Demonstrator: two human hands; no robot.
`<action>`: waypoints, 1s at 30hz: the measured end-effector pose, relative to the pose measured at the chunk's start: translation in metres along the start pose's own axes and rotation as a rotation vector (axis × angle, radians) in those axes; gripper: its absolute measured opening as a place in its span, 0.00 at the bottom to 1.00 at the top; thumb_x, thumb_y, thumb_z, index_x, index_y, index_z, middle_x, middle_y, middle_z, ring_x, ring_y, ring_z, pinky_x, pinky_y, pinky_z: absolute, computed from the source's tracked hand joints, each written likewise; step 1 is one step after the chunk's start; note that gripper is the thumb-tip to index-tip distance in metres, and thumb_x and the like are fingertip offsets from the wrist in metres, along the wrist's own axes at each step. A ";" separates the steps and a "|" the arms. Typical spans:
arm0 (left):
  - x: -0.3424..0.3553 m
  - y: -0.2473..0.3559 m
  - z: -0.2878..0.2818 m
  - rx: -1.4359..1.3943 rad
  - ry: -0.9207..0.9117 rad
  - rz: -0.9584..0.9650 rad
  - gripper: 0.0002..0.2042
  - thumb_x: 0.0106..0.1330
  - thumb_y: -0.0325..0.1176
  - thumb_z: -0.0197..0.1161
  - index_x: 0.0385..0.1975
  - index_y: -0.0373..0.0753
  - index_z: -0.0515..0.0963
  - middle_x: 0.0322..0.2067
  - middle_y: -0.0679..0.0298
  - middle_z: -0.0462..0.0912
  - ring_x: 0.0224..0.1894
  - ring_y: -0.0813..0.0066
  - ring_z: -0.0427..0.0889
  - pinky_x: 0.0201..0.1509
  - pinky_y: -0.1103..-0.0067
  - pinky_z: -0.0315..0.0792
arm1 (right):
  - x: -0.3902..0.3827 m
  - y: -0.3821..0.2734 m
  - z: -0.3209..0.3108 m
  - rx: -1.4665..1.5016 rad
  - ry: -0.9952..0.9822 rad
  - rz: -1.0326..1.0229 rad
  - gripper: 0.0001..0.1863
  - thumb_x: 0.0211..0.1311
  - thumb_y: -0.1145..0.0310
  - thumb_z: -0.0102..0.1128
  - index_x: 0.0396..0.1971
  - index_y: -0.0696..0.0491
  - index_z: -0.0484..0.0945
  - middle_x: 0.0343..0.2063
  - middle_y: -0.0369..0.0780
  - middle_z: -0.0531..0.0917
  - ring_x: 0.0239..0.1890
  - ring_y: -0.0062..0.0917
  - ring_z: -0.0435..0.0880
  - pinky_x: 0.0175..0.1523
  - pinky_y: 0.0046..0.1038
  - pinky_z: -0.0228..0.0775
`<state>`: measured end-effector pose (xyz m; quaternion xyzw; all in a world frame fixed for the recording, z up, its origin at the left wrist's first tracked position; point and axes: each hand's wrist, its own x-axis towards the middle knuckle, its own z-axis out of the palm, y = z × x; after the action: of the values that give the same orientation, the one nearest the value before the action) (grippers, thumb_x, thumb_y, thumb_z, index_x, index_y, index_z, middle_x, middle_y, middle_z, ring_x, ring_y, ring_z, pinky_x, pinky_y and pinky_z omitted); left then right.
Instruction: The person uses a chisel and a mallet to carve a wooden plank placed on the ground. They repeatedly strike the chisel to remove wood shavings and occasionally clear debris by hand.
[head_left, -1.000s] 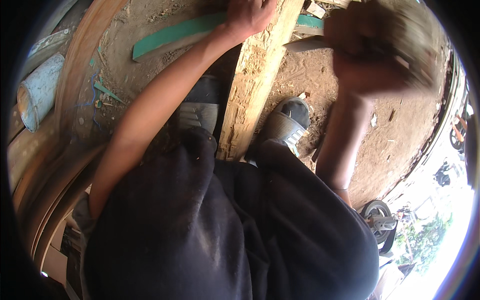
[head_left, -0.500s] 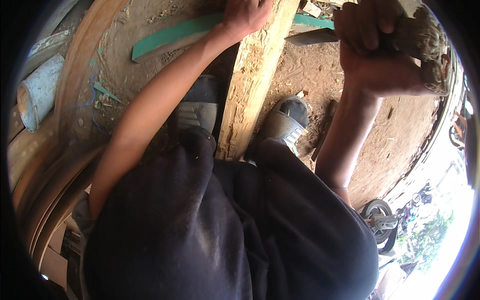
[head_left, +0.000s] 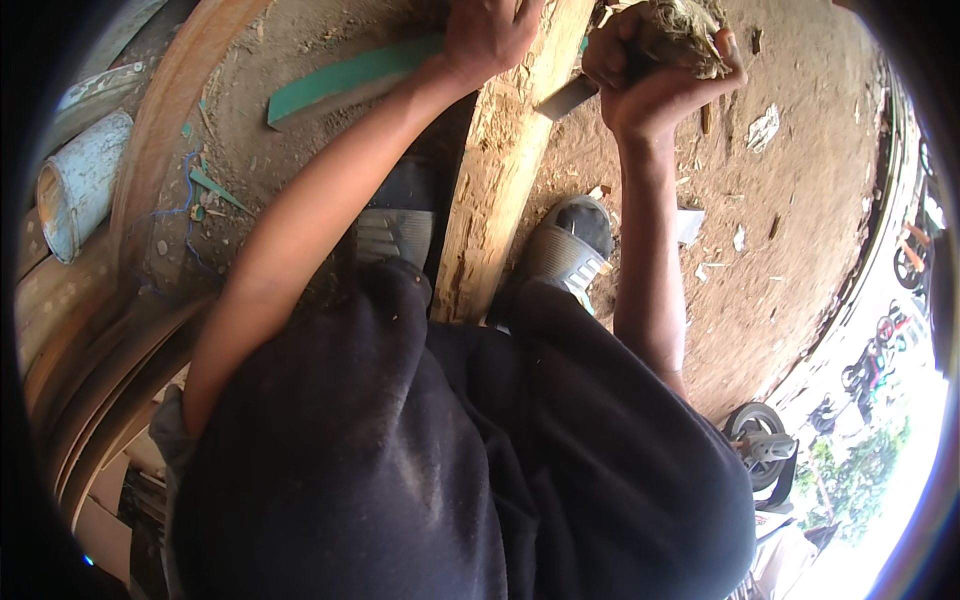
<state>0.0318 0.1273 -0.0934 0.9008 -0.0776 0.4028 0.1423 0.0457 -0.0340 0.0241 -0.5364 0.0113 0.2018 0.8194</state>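
Note:
A pale, rough-hewn wooden beam (head_left: 487,207) runs between my shoes, its surface pitted and splintered. My left hand (head_left: 485,32) grips it near the top edge of the view, fingertips partly out of frame. Just right of the beam, my right hand (head_left: 660,85) is closed round a tool whose thick end (head_left: 685,35) is frayed and fibrous; its flat dark blade (head_left: 568,97) sticks out leftward over the beam's edge. Whether the blade touches the wood I cannot tell. A green strip (head_left: 320,88) lies on the dirt left of the beam.
A dented pale-blue bucket (head_left: 82,185) lies among curved boards (head_left: 150,125) at left. The dirt floor (head_left: 790,230) is strewn with chips and scraps. A wheel (head_left: 752,440) sits at lower right, with more wheels and clutter along the bright right rim.
My right hand and tool have moved left toward the beam, after being held farther right. My left hand has stayed on the beam.

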 end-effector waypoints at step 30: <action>-0.008 0.003 -0.004 -0.153 -0.130 -0.161 0.16 0.72 0.28 0.53 0.54 0.22 0.71 0.65 0.37 0.66 0.62 0.38 0.73 0.64 0.56 0.71 | 0.034 -0.002 0.000 0.528 -0.373 0.389 0.41 0.61 0.16 0.34 0.23 0.46 0.66 0.10 0.29 0.59 0.09 0.17 0.53 0.14 0.23 0.45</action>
<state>0.0228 0.1259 -0.0959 0.9149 -0.0448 0.3236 0.2371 0.0780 -0.0234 0.0179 -0.2483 0.0151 0.4381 0.8638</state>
